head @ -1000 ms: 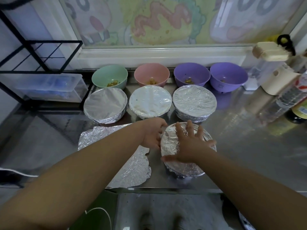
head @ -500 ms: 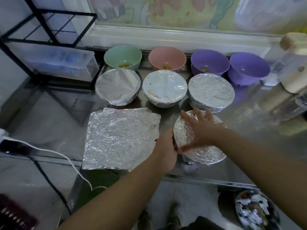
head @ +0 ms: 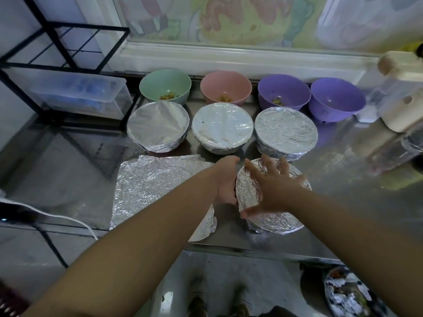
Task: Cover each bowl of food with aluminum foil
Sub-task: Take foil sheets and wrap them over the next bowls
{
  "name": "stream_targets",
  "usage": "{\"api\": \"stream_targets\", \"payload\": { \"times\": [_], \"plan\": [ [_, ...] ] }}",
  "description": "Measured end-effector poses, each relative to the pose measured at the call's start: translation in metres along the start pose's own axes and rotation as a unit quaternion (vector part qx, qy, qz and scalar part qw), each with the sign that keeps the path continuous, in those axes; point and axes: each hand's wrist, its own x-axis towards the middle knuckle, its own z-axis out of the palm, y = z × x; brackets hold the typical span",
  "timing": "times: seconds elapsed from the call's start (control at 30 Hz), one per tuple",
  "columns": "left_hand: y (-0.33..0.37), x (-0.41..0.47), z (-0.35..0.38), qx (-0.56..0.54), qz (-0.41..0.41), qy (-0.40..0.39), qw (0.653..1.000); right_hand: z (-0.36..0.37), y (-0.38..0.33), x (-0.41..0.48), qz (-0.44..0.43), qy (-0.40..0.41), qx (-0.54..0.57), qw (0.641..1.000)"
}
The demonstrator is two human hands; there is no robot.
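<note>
The right hand [head: 272,188] lay flat on top of the front bowl [head: 274,221], its fingers [head: 253,169] spread wide over the crinkled foil that wrapped it. The left hand [head: 225,179] cupped the bowl's left side, fingers curled in against the foil there, though their tips were hidden from me. That bowl stood near the front edge of the worktop [head: 343,179], just right of a loose foil sheet [head: 155,191] that lay flat, partly under the left forearm. Behind it stood a row of three covered bowls [head: 222,128], and behind those, against the wall, were four uncovered ones: a green bowl [head: 165,84], a pink bowl [head: 226,86] and two purple bowls [head: 283,90]. Bits of food showed in the green and the pink.
</note>
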Motion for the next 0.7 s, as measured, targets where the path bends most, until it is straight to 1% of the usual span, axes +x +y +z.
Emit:
{"api": "stream_targets", "payload": {
  "times": [0.17, 0.27, 0.33, 0.43, 0.47, 0.5, 0.57, 0.63, 0.7],
  "plan": [
    [0.009, 0.008, -0.003, 0.019, -0.026, 0.002, 0.999, 0.002, -0.003, -0.001, 0.025, 0.005, 0.021, 0.999],
    [0.014, 0.014, -0.014, -0.023, -0.014, 0.037, 0.999, 0.001, -0.007, 0.000, 0.056, 0.002, 0.059, 0.997],
    [0.008, 0.017, -0.019, -0.050, 0.033, 0.062, 0.996, 0.002, -0.003, 0.010, 0.057, -0.009, 0.084, 0.995],
    [-0.017, 0.024, -0.029, -0.104, 0.139, 0.129, 0.976, 0.008, 0.008, 0.020, 0.016, 0.005, 0.046, 0.999],
    [-0.030, 0.024, -0.030, -0.131, 0.153, 0.143, 0.969, 0.007, 0.011, 0.016, 0.004, -0.001, 0.046, 0.999],
    [-0.043, 0.023, -0.032, -0.145, 0.140, 0.147, 0.968, 0.005, 0.012, 0.011, -0.008, -0.011, 0.048, 0.999],
    [-0.067, 0.019, -0.032, -0.110, 0.119, 0.124, 0.979, -0.003, 0.012, -0.001, -0.025, -0.032, 0.038, 0.998],
    [-0.085, 0.015, -0.029, -0.024, 0.112, 0.111, 0.987, -0.007, 0.011, -0.002, -0.026, -0.047, 0.029, 0.998],
    [-0.099, 0.013, -0.020, 0.020, 0.133, 0.113, 0.984, -0.008, 0.009, -0.001, -0.020, -0.052, 0.028, 0.998]
  ]
}}
